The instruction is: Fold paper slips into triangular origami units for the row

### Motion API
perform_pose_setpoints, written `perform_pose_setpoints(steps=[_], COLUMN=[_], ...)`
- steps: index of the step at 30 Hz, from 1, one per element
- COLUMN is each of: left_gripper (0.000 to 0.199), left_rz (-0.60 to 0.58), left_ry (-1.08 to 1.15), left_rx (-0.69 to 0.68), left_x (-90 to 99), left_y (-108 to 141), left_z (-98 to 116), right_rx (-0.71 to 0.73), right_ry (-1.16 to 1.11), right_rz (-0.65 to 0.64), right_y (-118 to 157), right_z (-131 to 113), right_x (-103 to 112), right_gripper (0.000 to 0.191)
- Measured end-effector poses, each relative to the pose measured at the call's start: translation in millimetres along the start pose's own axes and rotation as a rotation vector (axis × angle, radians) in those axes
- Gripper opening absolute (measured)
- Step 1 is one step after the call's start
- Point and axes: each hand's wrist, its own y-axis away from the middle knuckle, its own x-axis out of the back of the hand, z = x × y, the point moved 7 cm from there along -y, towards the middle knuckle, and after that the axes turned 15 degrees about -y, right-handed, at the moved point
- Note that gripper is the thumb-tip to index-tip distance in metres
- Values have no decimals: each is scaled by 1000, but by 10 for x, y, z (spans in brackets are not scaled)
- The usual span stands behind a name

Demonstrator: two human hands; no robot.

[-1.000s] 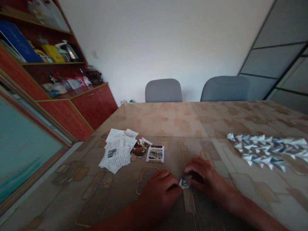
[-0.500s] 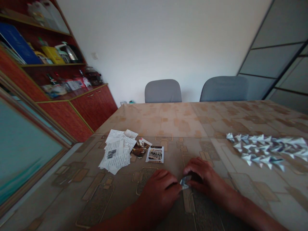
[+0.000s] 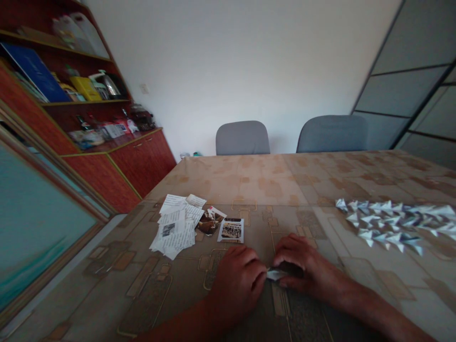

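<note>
Between my hands, just above the tabletop near the front, is a small folded piece of paper (image 3: 275, 274). My left hand (image 3: 239, 278) pinches its left end with curled fingers. From the other side my right hand (image 3: 299, 263) grips it between thumb and fingers, partly hiding it. Left of my hands lies a loose pile of printed paper pieces (image 3: 174, 232). Beside the pile are a brown picture piece (image 3: 209, 222) and a paper square with a group photo (image 3: 231, 231). Rows of folded paper pieces with pointed tips (image 3: 388, 218) stand at the right.
A patterned cloth covers the table (image 3: 263, 178). Two grey chairs (image 3: 242, 137) stand behind its far edge, against a white wall. To the left is a red-brown cabinet (image 3: 142, 161) with shelves holding a kettle (image 3: 109, 86), bottles and boxes.
The folded paper has turned flatter between my fingers, showing a narrower white side. My hands have shifted only slightly. The whole view has moved a little.
</note>
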Motion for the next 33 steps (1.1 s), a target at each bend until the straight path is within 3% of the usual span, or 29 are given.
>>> perform_pose_setpoints(steps=[6,14,21,25,30,33], left_gripper=[13,10,18,18,11,12], left_rz=[-104,-149,-333,-357,-307,-259], left_ry=[303,474,664,677,259,149], left_rx=[275,389,528,504,326,242], left_x=[-57,-91,-204,-183,-119,-137], left_y=[-6,26,66,53,14,8], left_z=[-171,-198,-199,-162,-135,-122], right_rx=[-19,-105,-153,-160,-177,-147], right_ry=[-88,-214,-322,-360,-109,-27], right_rz=[62,59,99,115,131,135], right_y=[-5,25,38,34,36,28], right_z=[-19,24,12,-31,30,59], right_x=[51,39,41,34,-13,-40], right_gripper=[10,19,12,11,13,12])
